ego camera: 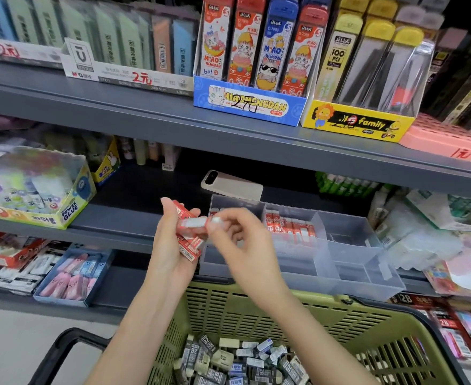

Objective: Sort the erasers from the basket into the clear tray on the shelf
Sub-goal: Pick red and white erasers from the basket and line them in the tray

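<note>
While the green basket (256,309) at bottom centre holds a big heap of loose erasers (237,362), sorting looks far from done. Clear tray (298,276), right of centre: only one row of red erasers (289,230), middle compartment. Left hand (167,240) grips a red stack (192,247). Right hand (239,237) pinches a single eraser (194,223) at the top of it.

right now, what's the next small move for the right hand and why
Probably carry the red eraser that the right hand pinches rightward to the clear tray and stand it beside the row of red erasers there. The left hand grips a stack of the same, and that compartment has room.
</note>
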`<state>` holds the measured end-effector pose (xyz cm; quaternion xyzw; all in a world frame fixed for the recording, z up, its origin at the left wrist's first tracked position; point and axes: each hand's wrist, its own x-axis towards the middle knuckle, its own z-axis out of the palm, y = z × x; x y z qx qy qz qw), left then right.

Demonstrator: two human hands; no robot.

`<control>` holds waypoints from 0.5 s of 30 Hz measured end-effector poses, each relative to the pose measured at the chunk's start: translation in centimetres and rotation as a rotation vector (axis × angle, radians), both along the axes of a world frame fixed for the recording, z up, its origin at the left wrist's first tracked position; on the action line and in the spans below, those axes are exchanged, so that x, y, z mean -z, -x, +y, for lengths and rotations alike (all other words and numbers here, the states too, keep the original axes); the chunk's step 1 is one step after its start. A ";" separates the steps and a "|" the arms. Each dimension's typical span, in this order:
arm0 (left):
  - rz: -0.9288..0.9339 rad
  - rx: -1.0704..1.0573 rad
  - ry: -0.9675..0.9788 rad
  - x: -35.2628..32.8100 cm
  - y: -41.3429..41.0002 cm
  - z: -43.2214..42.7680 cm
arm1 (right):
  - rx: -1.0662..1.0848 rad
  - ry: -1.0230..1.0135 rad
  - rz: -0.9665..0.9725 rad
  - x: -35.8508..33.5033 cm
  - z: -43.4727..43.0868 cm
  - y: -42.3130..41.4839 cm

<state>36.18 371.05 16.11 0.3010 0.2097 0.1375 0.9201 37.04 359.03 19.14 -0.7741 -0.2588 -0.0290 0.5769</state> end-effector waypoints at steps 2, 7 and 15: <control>-0.004 0.014 0.023 -0.3 0.1 -0.2 | -0.006 -0.125 0.076 -0.7 -1.7 -0.7; -0.060 0.041 0.056 -0.5 0.6 -0.5 | 0.285 -0.254 0.189 -2.0 -8.3 -5.2; -0.030 0.193 -0.175 -2.2 0.4 -3.4 | 0.541 0.387 0.081 0.1 -9.7 -12.3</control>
